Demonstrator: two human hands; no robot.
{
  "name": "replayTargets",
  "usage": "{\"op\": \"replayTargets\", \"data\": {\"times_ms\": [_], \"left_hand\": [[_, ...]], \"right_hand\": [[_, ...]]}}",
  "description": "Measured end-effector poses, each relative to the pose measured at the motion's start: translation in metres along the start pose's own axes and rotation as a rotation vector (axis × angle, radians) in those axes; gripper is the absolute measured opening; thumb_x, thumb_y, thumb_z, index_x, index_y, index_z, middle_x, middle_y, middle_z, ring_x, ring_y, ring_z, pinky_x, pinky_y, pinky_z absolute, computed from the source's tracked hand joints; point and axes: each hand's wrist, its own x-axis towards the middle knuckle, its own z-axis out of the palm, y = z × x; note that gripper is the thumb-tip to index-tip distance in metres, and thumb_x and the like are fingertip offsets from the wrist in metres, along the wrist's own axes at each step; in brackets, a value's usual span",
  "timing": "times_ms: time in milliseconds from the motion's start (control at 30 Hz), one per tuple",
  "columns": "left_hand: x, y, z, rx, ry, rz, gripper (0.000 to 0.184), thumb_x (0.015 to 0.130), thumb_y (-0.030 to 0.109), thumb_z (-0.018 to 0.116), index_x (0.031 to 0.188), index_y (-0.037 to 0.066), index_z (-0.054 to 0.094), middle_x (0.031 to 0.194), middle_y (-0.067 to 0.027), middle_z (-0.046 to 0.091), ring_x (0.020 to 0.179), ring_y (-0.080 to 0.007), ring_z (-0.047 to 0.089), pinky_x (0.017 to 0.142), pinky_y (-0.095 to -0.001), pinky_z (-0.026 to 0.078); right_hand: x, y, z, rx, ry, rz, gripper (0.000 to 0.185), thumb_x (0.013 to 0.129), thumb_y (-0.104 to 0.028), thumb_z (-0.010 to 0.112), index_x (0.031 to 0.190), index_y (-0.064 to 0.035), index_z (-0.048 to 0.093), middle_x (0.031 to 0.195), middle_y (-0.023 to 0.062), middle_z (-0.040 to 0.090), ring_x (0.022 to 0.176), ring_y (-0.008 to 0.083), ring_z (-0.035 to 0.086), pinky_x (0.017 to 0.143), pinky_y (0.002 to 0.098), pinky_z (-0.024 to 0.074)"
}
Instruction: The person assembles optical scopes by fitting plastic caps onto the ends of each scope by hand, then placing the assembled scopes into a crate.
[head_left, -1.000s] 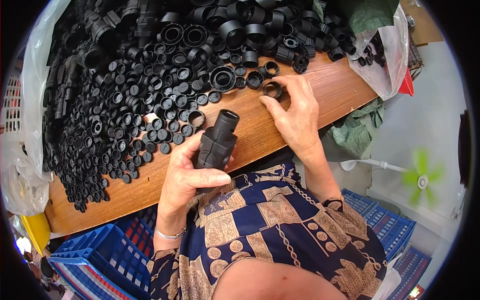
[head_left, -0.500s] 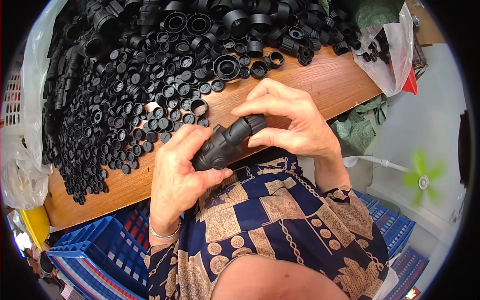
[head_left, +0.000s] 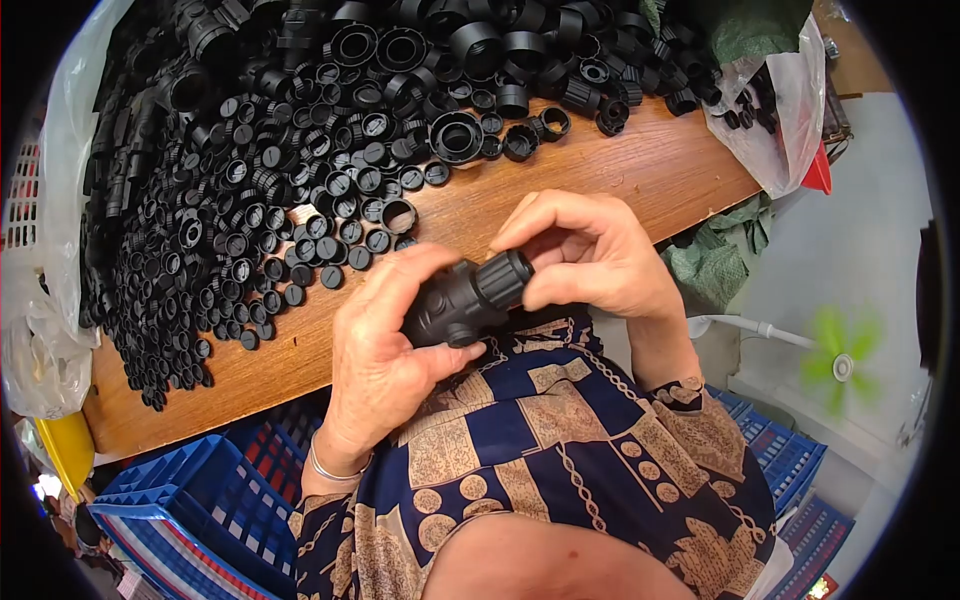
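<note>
My left hand (head_left: 385, 350) is wrapped round a black plastic scope body (head_left: 440, 312), with round knobs on its side, held above the table's front edge. A ribbed black ring (head_left: 505, 278) sits on the scope's upper right end. My right hand (head_left: 610, 265) is curled at this ring, index fingertip by its upper edge and thumb against its outer end. The other right fingers are bent back toward the palm. Close beyond my left hand lie small round black caps (head_left: 331, 276) and a larger open ring (head_left: 398, 216).
Black plastic parts (head_left: 270, 180) are heaped over the left and back of the wooden table (head_left: 640, 150). A clear plastic bag (head_left: 795, 110) hangs at the right corner. Blue crates (head_left: 180, 490) stand below the table; a small green fan (head_left: 842, 366) spins at right.
The scope has shifted slightly right and down, its ribbed end now more exposed. My left hand moved along with it. My right fingertips have shifted round the ring, and the hand is more curled.
</note>
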Motion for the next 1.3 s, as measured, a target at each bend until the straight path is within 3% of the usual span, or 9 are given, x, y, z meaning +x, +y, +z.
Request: {"op": "replayTargets", "data": {"times_ms": [200,433,600,667,733,767,900,1000,1300], "left_hand": [[0.002,0.002,0.005,0.024,0.036,0.040,0.085,0.051,0.001,0.089,0.131,0.008,0.062,0.115,-0.0140,0.068,0.102,-0.0313,0.066,0.089,-0.0372,0.051],[0.002,-0.008,0.008,-0.513,-0.265,-0.090,0.095,0.059,0.007,0.089,0.147,0.009,0.051,0.131,-0.0129,0.063,0.121,-0.0235,0.060,0.104,-0.0337,0.045],[0.006,-0.012,0.005,-0.575,-0.291,-0.115,0.097,0.059,0.009,0.092,0.146,0.006,0.051,0.135,-0.0093,0.061,0.122,-0.0198,0.057,0.108,-0.0320,0.041],[0.003,-0.016,0.006,-0.662,-0.228,-0.204,0.096,0.059,0.010,0.092,0.146,0.006,0.051,0.135,-0.0082,0.060,0.122,-0.0197,0.058,0.109,-0.0318,0.040],[0.003,-0.020,0.005,-0.710,-0.149,-0.229,0.098,0.058,0.012,0.094,0.146,0.005,0.050,0.129,-0.0056,0.060,0.112,-0.0178,0.061,0.103,-0.0317,0.047],[0.003,-0.023,0.004,-0.733,-0.120,-0.232,0.099,0.058,0.013,0.094,0.146,0.005,0.050,0.127,-0.0051,0.060,0.109,-0.0173,0.062,0.101,-0.0315,0.048],[0.004,-0.020,0.008,-0.752,-0.050,-0.240,0.102,0.056,0.015,0.096,0.146,0.003,0.049,0.120,-0.0046,0.061,0.102,-0.0162,0.063,0.094,-0.0306,0.053],[0.003,-0.021,0.010,-0.755,-0.021,-0.252,0.103,0.054,0.017,0.096,0.145,0.002,0.050,0.116,-0.0059,0.064,0.100,-0.0174,0.065,0.092,-0.0302,0.053],[0.003,-0.027,0.011,-0.751,0.025,-0.229,0.102,0.051,0.018,0.097,0.141,0.004,0.052,0.109,-0.0068,0.067,0.097,-0.0190,0.068,0.086,-0.0303,0.054]], "right_hand": [[-0.006,0.004,0.010,-0.431,0.136,-0.131,0.032,0.079,-0.009,0.082,0.105,0.0010,0.065,0.092,0.0073,0.067,0.082,0.0092,0.065,0.068,0.0244,0.0551],[-0.006,0.028,0.015,-0.046,0.126,-0.087,0.033,0.083,-0.015,0.081,0.103,0.0023,0.062,0.089,0.0054,0.066,0.080,0.0084,0.064,0.067,0.0232,0.0530],[-0.006,0.029,0.010,0.058,0.090,-0.072,0.025,0.087,-0.012,0.076,0.103,0.0023,0.063,0.089,0.0049,0.067,0.079,0.0084,0.064,0.068,0.0231,0.0520],[-0.005,0.020,-0.001,-0.205,0.121,-0.026,0.020,0.092,-0.014,0.072,0.101,0.0028,0.067,0.088,0.0026,0.064,0.078,0.0078,0.058,0.067,0.0248,0.0465],[0.002,0.020,-0.014,-0.637,0.301,-0.144,0.017,0.089,-0.010,0.072,0.102,0.0002,0.071,0.085,0.0079,0.069,0.075,0.0112,0.065,0.064,0.0285,0.0509],[0.006,0.023,-0.020,-0.839,0.407,-0.271,0.018,0.087,-0.009,0.072,0.104,-0.0017,0.072,0.084,0.0111,0.067,0.072,0.0196,0.067,0.063,0.0316,0.0511],[0.025,0.034,-0.027,-1.112,0.649,-0.401,0.019,0.085,-0.012,0.074,0.102,-0.0041,0.071,0.086,0.0105,0.062,0.075,0.0295,0.066,0.065,0.0357,0.0538],[0.031,0.037,-0.025,-1.313,0.603,-0.420,0.013,0.083,-0.012,0.074,0.094,-0.0065,0.069,0.086,0.0085,0.059,0.077,0.0271,0.066,0.065,0.0365,0.0546],[0.013,0.038,-0.034,-1.211,0.689,-0.378,0.015,0.083,-0.013,0.074,0.097,-0.0076,0.069,0.090,0.0086,0.063,0.081,0.0272,0.066,0.067,0.0372,0.0548]]}}
